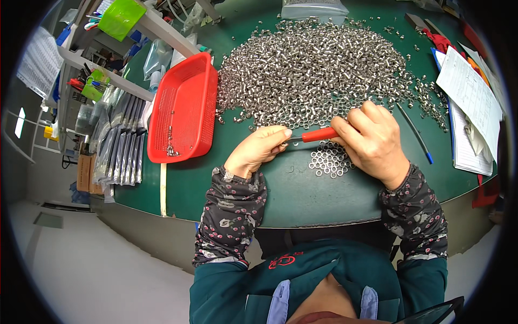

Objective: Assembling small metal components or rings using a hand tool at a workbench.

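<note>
Hands meet right in the middle of the dark green surface (302, 200), just in front of a huge heap of small shiny metal rings (318, 70). The right hand (372, 143) has its grip wrapped tight around the red handle of a slim hand tool (319, 134), and the thin metal tip points left into the left hand (259, 151). The left hand's fingertips are pinched together at that tip — probably on one ring, but it's too small to tell for sure.

Just below the tool, a small batch of rings laid flat in a neat cluster (330, 160) sits touching the right hand's edge, apart from the big heap.

Handling-wise, my guess: these rings are light, hard and slick, so they'd roll or skitter off if nudged. Best taken one at a time by the outer edge between thumb and forefinger. The tool looks stiff and light; the red handle is the obvious place to hold it.

Off to the left there's a red perforated plastic basket (183, 108) with only a few bits in it. On the right — a stack of white paper sheets (469, 102) and a thin dark rod with a blue end (414, 132).
</note>
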Tool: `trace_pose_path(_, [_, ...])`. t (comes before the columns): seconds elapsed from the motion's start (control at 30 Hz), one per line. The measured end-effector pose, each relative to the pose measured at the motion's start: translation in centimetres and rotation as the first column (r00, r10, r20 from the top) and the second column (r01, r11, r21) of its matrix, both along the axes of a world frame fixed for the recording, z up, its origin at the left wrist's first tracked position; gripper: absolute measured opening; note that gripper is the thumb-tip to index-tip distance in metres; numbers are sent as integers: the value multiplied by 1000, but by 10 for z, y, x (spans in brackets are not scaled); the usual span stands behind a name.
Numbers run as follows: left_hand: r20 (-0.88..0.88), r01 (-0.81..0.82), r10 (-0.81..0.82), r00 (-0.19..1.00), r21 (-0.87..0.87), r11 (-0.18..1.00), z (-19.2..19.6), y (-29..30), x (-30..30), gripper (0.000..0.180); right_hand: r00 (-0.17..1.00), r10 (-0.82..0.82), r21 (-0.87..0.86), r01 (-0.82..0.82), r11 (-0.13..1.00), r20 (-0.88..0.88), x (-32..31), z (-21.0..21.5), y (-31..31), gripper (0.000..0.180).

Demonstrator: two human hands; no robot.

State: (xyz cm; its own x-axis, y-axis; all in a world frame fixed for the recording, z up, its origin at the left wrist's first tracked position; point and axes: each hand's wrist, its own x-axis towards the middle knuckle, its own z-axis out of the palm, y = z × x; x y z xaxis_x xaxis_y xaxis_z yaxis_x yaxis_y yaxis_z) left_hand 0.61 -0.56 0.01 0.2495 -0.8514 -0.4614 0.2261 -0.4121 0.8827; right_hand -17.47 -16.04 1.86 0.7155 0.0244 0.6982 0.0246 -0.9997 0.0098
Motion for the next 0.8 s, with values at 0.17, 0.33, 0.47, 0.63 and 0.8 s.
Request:
trace_pose_path(0.17, [-34, 9, -10, 999, -40, 999, -3, 1, 5, 26, 1000, 20, -10, -20, 1000, 16, 1, 2, -2, 21])
trace_pose_path(0.33, [-114, -140, 119, 986, -208, 968, -13, 1, 7, 23, 1000, 16, 111, -15, 994, -7, 1, 0, -5, 24])
trace_pose_path(0.47, [-262, -276, 181, 948, -390, 879, -18, 0, 8, 17, 1000, 16, 406, -8, 914, -17, 1, -10, -2, 20])
trace_pose_path(0.63, [-371, -359, 183, 910, -487, 796, -17, -1, 5, 10, 998, 33, 582, 7, 813, -59, 1, -15, 2, 19])
trace_pose_path(0.8, [-348, -377, 220, 911, -490, 786, -20, -1, 6, 10, 992, 51, 755, 52, 654, -113, 5, -20, 2, 22])
